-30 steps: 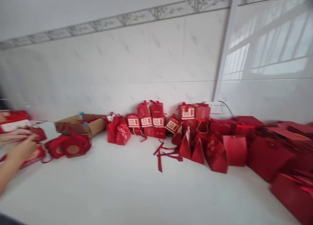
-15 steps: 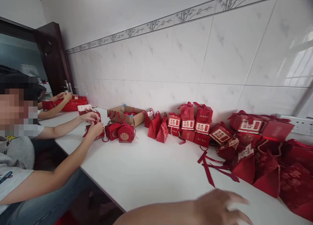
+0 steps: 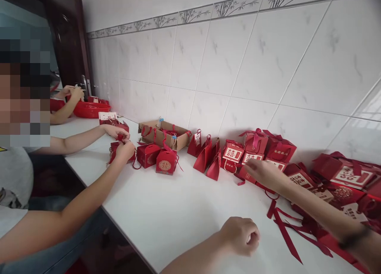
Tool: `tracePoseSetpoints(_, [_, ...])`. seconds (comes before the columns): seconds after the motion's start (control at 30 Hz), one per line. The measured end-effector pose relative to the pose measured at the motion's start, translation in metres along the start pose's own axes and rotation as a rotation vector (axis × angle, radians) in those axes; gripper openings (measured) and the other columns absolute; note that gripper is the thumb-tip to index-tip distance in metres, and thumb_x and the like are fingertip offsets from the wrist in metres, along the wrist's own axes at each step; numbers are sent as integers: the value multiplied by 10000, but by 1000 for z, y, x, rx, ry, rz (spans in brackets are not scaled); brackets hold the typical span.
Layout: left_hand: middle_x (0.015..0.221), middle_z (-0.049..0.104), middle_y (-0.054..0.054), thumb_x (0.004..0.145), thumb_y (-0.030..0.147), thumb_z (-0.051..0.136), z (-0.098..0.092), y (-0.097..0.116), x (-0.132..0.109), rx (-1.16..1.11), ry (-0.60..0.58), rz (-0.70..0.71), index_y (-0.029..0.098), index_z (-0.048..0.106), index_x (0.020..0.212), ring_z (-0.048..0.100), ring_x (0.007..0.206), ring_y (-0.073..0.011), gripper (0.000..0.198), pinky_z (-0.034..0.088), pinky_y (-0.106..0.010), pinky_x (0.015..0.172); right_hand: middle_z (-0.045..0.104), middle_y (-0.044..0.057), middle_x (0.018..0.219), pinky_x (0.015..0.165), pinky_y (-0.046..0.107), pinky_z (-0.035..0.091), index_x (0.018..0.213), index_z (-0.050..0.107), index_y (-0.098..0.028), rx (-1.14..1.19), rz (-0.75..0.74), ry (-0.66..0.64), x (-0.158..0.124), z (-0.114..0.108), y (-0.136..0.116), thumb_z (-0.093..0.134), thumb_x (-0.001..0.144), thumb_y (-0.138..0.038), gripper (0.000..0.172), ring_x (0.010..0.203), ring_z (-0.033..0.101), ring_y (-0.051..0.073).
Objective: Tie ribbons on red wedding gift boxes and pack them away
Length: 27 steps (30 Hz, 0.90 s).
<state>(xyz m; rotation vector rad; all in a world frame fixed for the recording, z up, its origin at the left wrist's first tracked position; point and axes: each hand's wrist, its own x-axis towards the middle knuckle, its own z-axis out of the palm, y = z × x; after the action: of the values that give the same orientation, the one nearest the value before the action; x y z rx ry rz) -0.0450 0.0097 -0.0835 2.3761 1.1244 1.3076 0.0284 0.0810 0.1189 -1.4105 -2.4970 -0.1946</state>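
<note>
My left hand (image 3: 241, 235) rests low over the white table (image 3: 175, 210), its fingers curled into a loose fist with nothing visible in it. From the right, my right hand (image 3: 264, 174) reaches across to the stacked red gift boxes (image 3: 281, 150) by the wall. It covers part of a box with a gold and white double-happiness label (image 3: 233, 153). The fingertips of this hand are hidden or blurred, so any grip is unclear. Loose dark red ribbons (image 3: 287, 238) lie beneath my right forearm.
Tent-shaped red boxes (image 3: 204, 157) stand left of the stack, beside a cardboard tray (image 3: 175, 143) with ribbons. A co-worker's hands (image 3: 123, 145) handle a red box at left. Farther back, another person's hands (image 3: 74, 92) are above a red basin (image 3: 91, 110).
My right arm has come into view from the right and reached the box stack. My left hand has gone from spread fingers to a loose fist. The view has shifted.
</note>
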Motion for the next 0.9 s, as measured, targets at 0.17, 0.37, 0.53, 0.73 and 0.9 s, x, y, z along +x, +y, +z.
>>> tracePoseSetpoints(0.17, [671, 642, 6, 651, 210, 586, 8, -6, -2, 8, -112, -78, 204, 498, 638, 551, 511, -119, 89, 470, -221, 518, 670, 97, 1026, 764, 288, 450, 1212, 519, -186, 47, -109, -101, 76, 40, -80, 411, 944, -278, 304, 940, 638, 219])
tracePoseSetpoints(0.37, [699, 644, 10, 783, 291, 557, 1, 3, -6, 13, -180, -124, 260, 584, 727, 596, 605, -159, 70, 475, -260, 509, 621, 94, 1076, 805, 404, 499, 1197, 526, -152, 51, 48, -196, 127, 75, -118, 420, 945, -433, 392, 919, 621, 196])
tracePoseSetpoints(0.53, [1091, 612, -53, 914, 330, 501, -52, 26, 1, 106, -211, -18, 280, 610, 1018, 597, 906, -155, 159, 526, -292, 755, 618, 78, 1066, 805, 384, 511, 1117, 565, -147, 86, 123, -223, 143, 82, -112, 477, 932, -392, 319, 911, 615, 177])
tracePoseSetpoints(0.73, [1205, 555, -81, 924, 315, 489, -157, 11, -13, 180, -91, -28, 247, 587, 1094, 565, 1010, -173, 207, 504, -353, 864, 645, 35, 900, 728, 324, 521, 1001, 597, -128, 209, 2, -228, 137, 84, -112, 505, 922, -373, 273, 771, 625, 137])
tracePoseSetpoints(0.9, [1098, 617, -60, 910, 352, 511, -317, -45, -29, 305, 153, -77, 268, 620, 975, 590, 936, -159, 152, 516, -311, 796, 637, 48, 958, 784, 357, 512, 1018, 594, -128, 252, -121, -151, 147, 94, -118, 512, 923, -331, 238, 852, 621, 156])
